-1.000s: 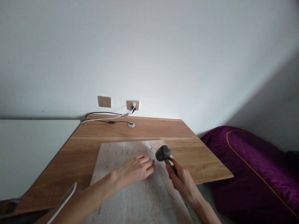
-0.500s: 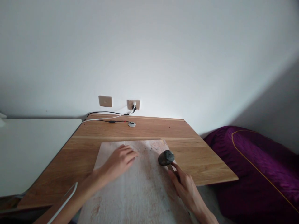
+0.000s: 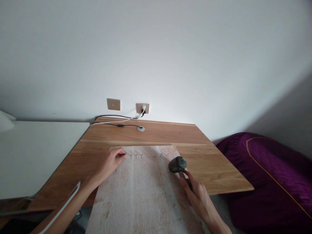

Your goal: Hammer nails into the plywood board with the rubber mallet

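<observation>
A pale, worn wooden board lies on the desk, reaching toward me past its front edge. Several small nails stand in a row near the board's far edge, some of them leaning. At the left end of this row, my left hand pinches thumb and forefinger together on what looks like a nail, mostly hidden by the fingertips. My right hand is wrapped around the handle of a mallet with a dark, scuffed head. The mallet head is over the board's right edge, close to the right end of the row.
The wooden desk stands against a white wall. Black and white cables run from the wall socket across its back. A white tabletop adjoins on the left. On the right sits a large purple fabric-covered thing.
My left hand has moved left from the middle of the board to its far left corner, uncovering more of the nail row. The mallet stays in my right hand, nearly still. The view shifted slightly.
</observation>
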`<state>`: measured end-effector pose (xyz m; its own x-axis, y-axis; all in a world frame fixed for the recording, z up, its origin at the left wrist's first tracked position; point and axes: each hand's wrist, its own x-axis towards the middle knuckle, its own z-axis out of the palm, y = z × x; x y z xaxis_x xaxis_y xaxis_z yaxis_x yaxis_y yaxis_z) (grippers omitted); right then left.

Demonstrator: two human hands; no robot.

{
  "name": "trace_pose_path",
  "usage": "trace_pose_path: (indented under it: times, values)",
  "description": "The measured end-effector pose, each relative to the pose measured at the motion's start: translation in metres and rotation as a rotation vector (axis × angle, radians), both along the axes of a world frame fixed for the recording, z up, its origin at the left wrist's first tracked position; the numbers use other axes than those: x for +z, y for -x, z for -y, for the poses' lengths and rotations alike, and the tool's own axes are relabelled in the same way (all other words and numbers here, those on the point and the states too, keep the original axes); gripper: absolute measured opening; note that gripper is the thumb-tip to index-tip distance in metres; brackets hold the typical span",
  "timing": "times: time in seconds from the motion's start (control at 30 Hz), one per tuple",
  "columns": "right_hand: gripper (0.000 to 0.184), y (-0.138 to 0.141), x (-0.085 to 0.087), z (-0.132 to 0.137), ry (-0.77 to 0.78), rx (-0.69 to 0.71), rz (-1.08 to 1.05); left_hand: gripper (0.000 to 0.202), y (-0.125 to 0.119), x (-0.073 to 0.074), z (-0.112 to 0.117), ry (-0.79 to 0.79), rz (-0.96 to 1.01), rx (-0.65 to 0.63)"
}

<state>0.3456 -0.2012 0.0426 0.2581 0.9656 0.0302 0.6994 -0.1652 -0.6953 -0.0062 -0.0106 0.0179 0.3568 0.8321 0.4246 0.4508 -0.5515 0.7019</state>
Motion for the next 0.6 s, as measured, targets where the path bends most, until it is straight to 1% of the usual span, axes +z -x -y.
trace_pose_path:
  times: [0.13, 0.27, 0.37, 0.47, 0.6]
  values:
    - [0.068, 0.001, 0.003, 0.000, 0.009, 0.002, -0.008, 0.013, 0.004, -0.003, 0.000, -0.022, -0.003, -0.008]
    - [0.069, 0.011, 0.011, -0.001, 0.017, 0.041, -0.067, 0.009, 0.003, 0.000, 0.002, -0.087, -0.025, -0.004]
    - [0.066, 0.026, 0.022, -0.006, 0.001, 0.087, -0.123, 0.010, 0.001, 0.005, 0.004, -0.122, -0.055, -0.016]
    - [0.061, 0.046, 0.035, -0.018, -0.022, 0.154, -0.142, 0.011, 0.000, 0.009, 0.006, -0.131, -0.066, -0.014]
    - [0.054, 0.073, 0.049, -0.041, -0.035, 0.248, -0.119, 0.014, 0.001, 0.008, 0.005, -0.105, -0.070, -0.005]
